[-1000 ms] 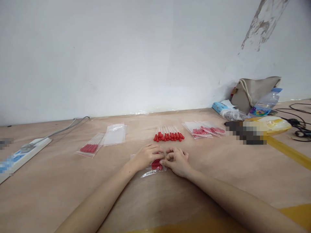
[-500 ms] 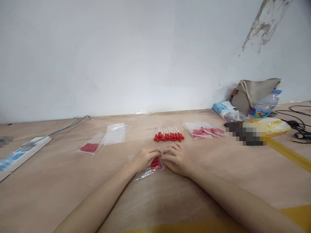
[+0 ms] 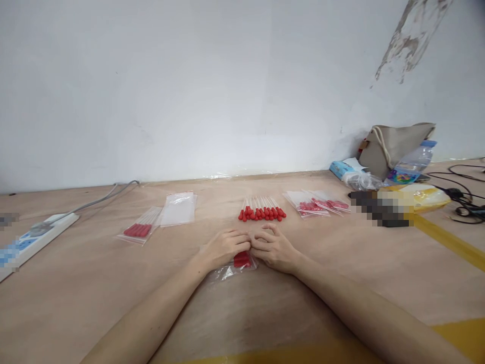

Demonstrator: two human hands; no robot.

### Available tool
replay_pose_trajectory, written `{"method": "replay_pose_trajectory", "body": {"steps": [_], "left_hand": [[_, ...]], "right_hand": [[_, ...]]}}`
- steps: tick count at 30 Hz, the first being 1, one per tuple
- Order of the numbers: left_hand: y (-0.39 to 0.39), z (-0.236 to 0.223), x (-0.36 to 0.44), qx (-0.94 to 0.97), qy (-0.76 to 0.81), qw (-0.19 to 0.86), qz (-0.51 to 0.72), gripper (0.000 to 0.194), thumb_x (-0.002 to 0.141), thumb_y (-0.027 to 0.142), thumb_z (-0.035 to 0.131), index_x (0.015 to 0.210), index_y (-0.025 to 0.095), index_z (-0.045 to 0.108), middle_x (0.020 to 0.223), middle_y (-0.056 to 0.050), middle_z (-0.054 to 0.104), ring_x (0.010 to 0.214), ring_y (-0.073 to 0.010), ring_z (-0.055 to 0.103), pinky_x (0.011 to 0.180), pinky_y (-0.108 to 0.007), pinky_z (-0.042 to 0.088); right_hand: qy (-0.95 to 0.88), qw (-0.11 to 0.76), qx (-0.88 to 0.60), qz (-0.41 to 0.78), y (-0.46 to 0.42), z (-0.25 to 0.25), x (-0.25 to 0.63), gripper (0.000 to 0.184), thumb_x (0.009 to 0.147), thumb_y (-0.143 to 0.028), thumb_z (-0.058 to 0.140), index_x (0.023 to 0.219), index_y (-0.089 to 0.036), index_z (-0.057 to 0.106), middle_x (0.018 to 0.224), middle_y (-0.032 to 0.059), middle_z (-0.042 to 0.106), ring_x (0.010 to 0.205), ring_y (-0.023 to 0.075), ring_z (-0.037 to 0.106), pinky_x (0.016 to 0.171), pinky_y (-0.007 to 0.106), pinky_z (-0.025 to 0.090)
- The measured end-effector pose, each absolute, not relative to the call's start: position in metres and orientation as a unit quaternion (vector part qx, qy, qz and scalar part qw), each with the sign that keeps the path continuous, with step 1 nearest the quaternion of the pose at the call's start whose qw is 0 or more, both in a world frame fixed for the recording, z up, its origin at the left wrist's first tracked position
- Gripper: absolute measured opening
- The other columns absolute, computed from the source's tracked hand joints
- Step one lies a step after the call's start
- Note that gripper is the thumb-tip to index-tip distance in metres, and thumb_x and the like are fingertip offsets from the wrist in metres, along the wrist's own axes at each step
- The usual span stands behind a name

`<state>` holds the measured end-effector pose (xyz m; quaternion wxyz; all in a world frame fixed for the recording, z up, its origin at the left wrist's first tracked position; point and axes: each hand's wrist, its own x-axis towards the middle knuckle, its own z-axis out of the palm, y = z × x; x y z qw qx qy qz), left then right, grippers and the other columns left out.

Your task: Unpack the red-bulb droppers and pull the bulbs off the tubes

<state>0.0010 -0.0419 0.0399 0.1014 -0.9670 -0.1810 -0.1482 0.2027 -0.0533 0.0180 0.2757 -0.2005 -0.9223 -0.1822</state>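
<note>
A clear zip bag (image 3: 227,273) lies flat before me with red-tipped sticks (image 3: 241,260) inside, their red ends towards its right edge. Across its upper part rests my left hand (image 3: 226,247), the fingers closed and pinching near the top right corner. My right hand (image 3: 276,251) meets it there, thumb and fingertips closed on the bag's right edge, other fingers curled. The fingers hide part of that edge. Just beyond the hands, a row of loose red-tipped sticks (image 3: 261,213) lies with the red ends facing me.
Left of the hands are a filled bag (image 3: 139,227) and a stack of flat clear bags (image 3: 179,208). Several filled bags (image 3: 316,205) overlap at right. A power strip (image 3: 49,232) sits far left; a tissue pack (image 3: 343,169), grey bag (image 3: 397,146) and cables (image 3: 470,202) are far right.
Both hands stay at the bag's right edge. The left fingers have shifted slightly, and the right index finger is raised and bent more. The view has moved slightly.
</note>
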Motion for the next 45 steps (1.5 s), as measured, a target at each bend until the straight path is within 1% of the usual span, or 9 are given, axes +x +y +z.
{"method": "replay_pose_trajectory", "body": {"steps": [6, 11, 16, 21, 27, 32, 36, 40, 45], "left_hand": [[-0.042, 0.066, -0.009, -0.963, -0.197, 0.132, -0.131, 0.022, 0.090, 0.016, 0.036, 0.100, 0.016, 0.054, 0.113, -0.006, 0.057, 0.105, -0.0161, 0.052, 0.091, -0.031, 0.042], [-0.042, 0.078, -0.013, -0.959, -0.235, 0.127, -0.094, 0.022, 0.088, 0.013, 0.039, 0.102, 0.019, 0.055, 0.123, -0.005, 0.051, 0.106, -0.0186, 0.051, 0.090, -0.034, 0.042], [-0.058, 0.066, -0.008, -0.947, -0.294, -0.011, -0.131, 0.028, 0.089, 0.014, 0.034, 0.112, 0.022, 0.049, 0.111, -0.004, 0.058, 0.100, -0.0165, 0.055, 0.086, -0.031, 0.044], [-0.083, 0.046, -0.025, -0.887, -0.385, -0.144, -0.212, 0.050, 0.084, 0.033, 0.047, 0.130, 0.023, 0.031, 0.128, -0.008, 0.046, 0.114, -0.0218, 0.045, 0.095, -0.038, 0.038], [-0.086, 0.030, -0.038, -0.855, -0.419, -0.192, -0.238, 0.043, 0.084, 0.034, 0.045, 0.126, 0.023, 0.038, 0.124, -0.007, 0.050, 0.112, -0.0208, 0.047, 0.095, -0.037, 0.039], [-0.083, 0.029, -0.035, -0.855, -0.418, -0.190, -0.243, 0.041, 0.085, 0.036, 0.045, 0.124, 0.023, 0.040, 0.122, -0.006, 0.052, 0.110, -0.0201, 0.049, 0.093, -0.035, 0.040], [-0.084, 0.028, -0.037, -0.853, -0.421, -0.187, -0.244, 0.042, 0.085, 0.036, 0.045, 0.124, 0.022, 0.040, 0.123, -0.006, 0.051, 0.112, -0.0198, 0.047, 0.094, -0.034, 0.039], [-0.084, 0.030, -0.036, -0.851, -0.426, -0.192, -0.240, 0.041, 0.085, 0.035, 0.044, 0.124, 0.023, 0.040, 0.122, -0.006, 0.052, 0.110, -0.0200, 0.049, 0.093, -0.035, 0.040], [-0.085, 0.032, -0.035, -0.850, -0.428, -0.193, -0.239, 0.040, 0.085, 0.035, 0.044, 0.123, 0.023, 0.041, 0.119, -0.006, 0.053, 0.107, -0.0202, 0.050, 0.092, -0.035, 0.041]], "right_hand": [[-0.943, 0.240, -0.214, -0.090, -0.055, 0.027, 0.210, 0.020, 0.084, -0.014, 0.041, 0.081, -0.023, 0.058, 0.091, 0.0006, 0.064, 0.096, 0.0157, 0.048, 0.088, 0.037, 0.030], [-0.919, 0.260, -0.291, 0.058, -0.064, 0.033, 0.214, 0.011, 0.081, -0.023, 0.049, 0.082, -0.022, 0.060, 0.084, 0.0021, 0.063, 0.087, 0.0172, 0.051, 0.082, 0.036, 0.034], [-0.843, 0.329, -0.381, 0.191, -0.062, 0.026, 0.203, 0.021, 0.085, -0.024, 0.044, 0.097, -0.023, 0.062, 0.087, 0.0014, 0.065, 0.079, 0.0141, 0.054, 0.077, 0.030, 0.038], [-0.835, 0.292, -0.373, 0.278, -0.055, 0.026, 0.197, 0.015, 0.078, -0.029, 0.054, 0.084, -0.020, 0.063, 0.073, -0.0014, 0.064, 0.066, 0.0115, 0.054, 0.064, 0.023, 0.038], [-0.806, 0.274, -0.419, 0.317, -0.055, 0.026, 0.193, 0.023, 0.066, -0.036, 0.066, 0.079, -0.018, 0.061, 0.073, -0.0022, 0.060, 0.064, 0.0110, 0.051, 0.059, 0.022, 0.037], [-0.767, 0.319, -0.441, 0.340, -0.058, 0.022, 0.187, 0.024, 0.063, -0.028, 0.067, 0.082, -0.017, 0.057, 0.078, 0.0002, 0.061, 0.068, 0.0119, 0.051, 0.061, 0.023, 0.039], [-0.740, 0.325, -0.404, 0.427, -0.057, 0.018, 0.183, 0.025, 0.065, -0.022, 0.063, 0.089, -0.016, 0.057, 0.083, 0.0018, 0.062, 0.072, 0.0122, 0.055, 0.064, 0.024, 0.042], [-0.707, 0.328, -0.379, 0.499, -0.053, 0.018, 0.185, 0.017, 0.067, -0.022, 0.060, 0.082, -0.015, 0.058, 0.074, 0.0008, 0.062, 0.063, 0.0103, 0.054, 0.059, 0.023, 0.042], [-0.618, 0.380, -0.415, 0.549, -0.049, 0.026, 0.200, 0.022, 0.059, -0.016, 0.065, 0.078, -0.016, 0.054, 0.069, -0.0018, 0.061, 0.057, 0.0085, 0.054, 0.056, 0.022, 0.044]]}}
